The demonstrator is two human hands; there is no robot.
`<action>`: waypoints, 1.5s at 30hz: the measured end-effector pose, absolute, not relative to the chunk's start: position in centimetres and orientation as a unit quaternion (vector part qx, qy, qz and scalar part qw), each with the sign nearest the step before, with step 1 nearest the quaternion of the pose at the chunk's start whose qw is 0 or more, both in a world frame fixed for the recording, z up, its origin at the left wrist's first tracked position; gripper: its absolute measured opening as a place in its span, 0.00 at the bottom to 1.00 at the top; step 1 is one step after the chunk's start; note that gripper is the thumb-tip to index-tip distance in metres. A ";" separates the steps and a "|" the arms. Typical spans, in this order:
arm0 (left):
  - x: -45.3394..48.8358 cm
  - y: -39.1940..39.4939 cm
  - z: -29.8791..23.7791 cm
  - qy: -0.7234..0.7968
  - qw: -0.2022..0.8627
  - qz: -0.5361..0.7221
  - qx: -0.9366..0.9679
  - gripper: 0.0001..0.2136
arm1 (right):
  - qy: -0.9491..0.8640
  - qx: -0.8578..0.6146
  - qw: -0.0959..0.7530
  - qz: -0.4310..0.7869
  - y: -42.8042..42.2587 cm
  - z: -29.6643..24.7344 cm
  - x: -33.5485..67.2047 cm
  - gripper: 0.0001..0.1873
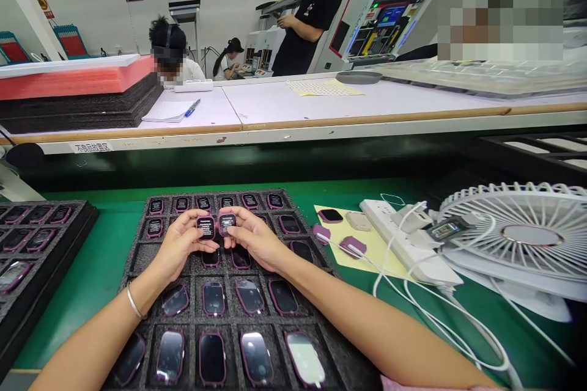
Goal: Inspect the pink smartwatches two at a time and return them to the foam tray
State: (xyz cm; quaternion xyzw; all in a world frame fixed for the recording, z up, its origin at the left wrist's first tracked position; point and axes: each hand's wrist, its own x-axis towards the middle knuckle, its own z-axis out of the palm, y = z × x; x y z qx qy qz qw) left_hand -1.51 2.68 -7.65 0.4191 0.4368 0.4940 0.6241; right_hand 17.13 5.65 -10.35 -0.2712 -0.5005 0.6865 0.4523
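Note:
My left hand (183, 238) is closed on a purple-framed smartwatch (206, 228) without a strap; white text is lit on its screen. Right beside it, my right hand (252, 232) grips a second smartwatch (227, 224), also showing white text, with the thumb over its lower edge. Both are held side by side above a black foam tray (183, 273). More purple watch bodies lie in the tray's compartments, such as one dark-screened watch (212, 357) near the front. Those in the back row have lit text.
A second foam tray (55, 269) of watches stands at left. To the right are a yellow sheet (330, 215) with several watch pieces, a white power strip (413, 250), loose cables and a white fan (527, 235). A shelf (275, 104) crosses behind; people work beyond it.

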 end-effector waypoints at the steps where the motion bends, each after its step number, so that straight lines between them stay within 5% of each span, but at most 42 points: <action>1: -1.5 2.7 -7.6 0.437 0.624 0.494 0.420 0.18 | -0.502 -0.272 0.453 0.685 5.7 -10.3 17.1 0.18; 45: -1.3 2.4 -7.1 0.435 0.632 0.482 0.423 0.18 | -0.481 -0.289 0.452 0.693 5.4 -9.9 17.0 0.20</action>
